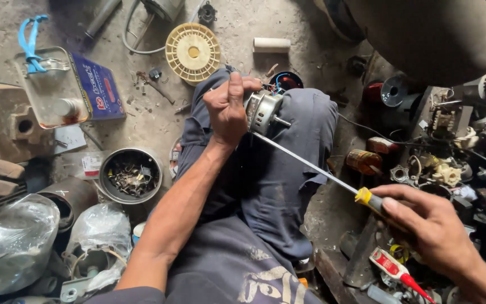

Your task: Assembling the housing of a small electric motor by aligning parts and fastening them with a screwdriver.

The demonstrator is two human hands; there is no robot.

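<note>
My left hand point(229, 110) grips a small silver electric motor point(264, 111) and rests it on my knee, which is covered in dark blue trousers. Its short shaft points right. My right hand point(428, 225) holds a long screwdriver point(310, 166) by its yellow and black handle. The thin metal shaft runs up and left, and its tip touches the lower side of the motor. Coloured wires and a dark round part point(285, 81) sit just behind the motor.
On the dusty floor lie a cream fan wheel point(193, 52), a blue tin can point(71, 87) and a round bowl of small metal bits point(130, 175). Plastic bags point(12, 242) sit at lower left. Motor parts and copper coils point(451, 152) crowd the right.
</note>
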